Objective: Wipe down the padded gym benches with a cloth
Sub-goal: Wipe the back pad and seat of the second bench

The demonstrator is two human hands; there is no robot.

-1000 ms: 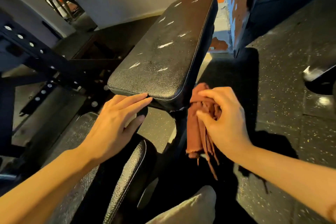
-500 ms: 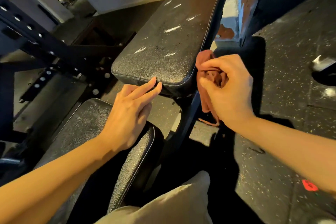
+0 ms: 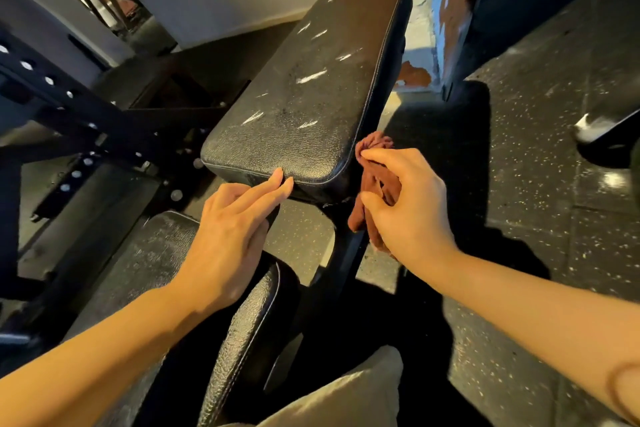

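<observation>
A black padded backrest (image 3: 311,94) with several white scuffs slopes away from me in the middle of the view. Below it lies the black seat pad (image 3: 242,333). My left hand (image 3: 228,239) reaches forward with straight fingers, their tips touching the backrest's near edge. My right hand (image 3: 405,208) grips a bunched reddish-brown cloth (image 3: 372,156) pressed against the backrest's right side edge near its lower corner. Part of the cloth hangs down behind my fingers.
A black steel rack frame with bolt holes (image 3: 52,87) stands left of the bench. Speckled black rubber floor (image 3: 540,163) spreads to the right, with a dark base (image 3: 609,135) at the right edge. A peeling orange pillar (image 3: 446,10) rises behind. My knee (image 3: 339,399) shows at the bottom.
My right hand has brought the cloth up from below the backrest to its right side edge. My left hand's fingertips stay on the near edge.
</observation>
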